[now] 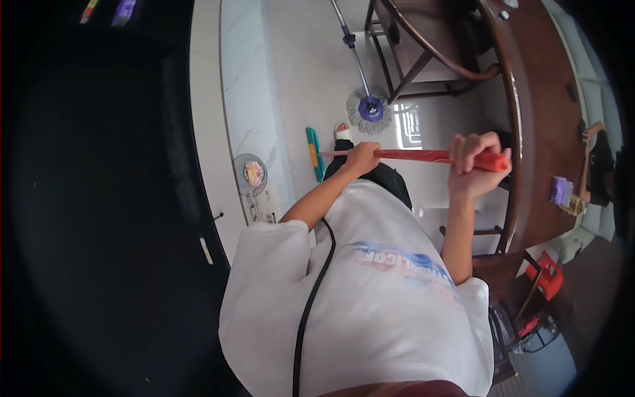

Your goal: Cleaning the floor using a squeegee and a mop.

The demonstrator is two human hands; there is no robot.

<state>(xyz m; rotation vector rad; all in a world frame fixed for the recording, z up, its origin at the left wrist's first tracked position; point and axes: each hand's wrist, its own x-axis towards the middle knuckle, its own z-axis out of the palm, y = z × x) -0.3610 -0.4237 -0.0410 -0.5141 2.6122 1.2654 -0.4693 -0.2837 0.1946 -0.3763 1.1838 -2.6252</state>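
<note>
A broom (413, 155) with a red handle and a teal head (315, 153) runs crosswise in front of my body. The head is at the left, low by the floor; whether it touches is hard to tell. My left hand (363, 159) is closed around the handle partway down, closer to the head. Up near the handle's thick red end, my right hand (473, 164) wraps its fingers round it. Beyond my hands, a mop (370, 110) with grey strands and a purple hub rests on the floor, its metal pole running away from me.
To the right stands a dark wooden table (542, 86) with a purple package (561, 190) on it; a wooden chair (436, 49) stands beside it. Another person (600, 165) is beyond the table. On the left are a black surface (99, 198) and a bin (250, 175) holding litter.
</note>
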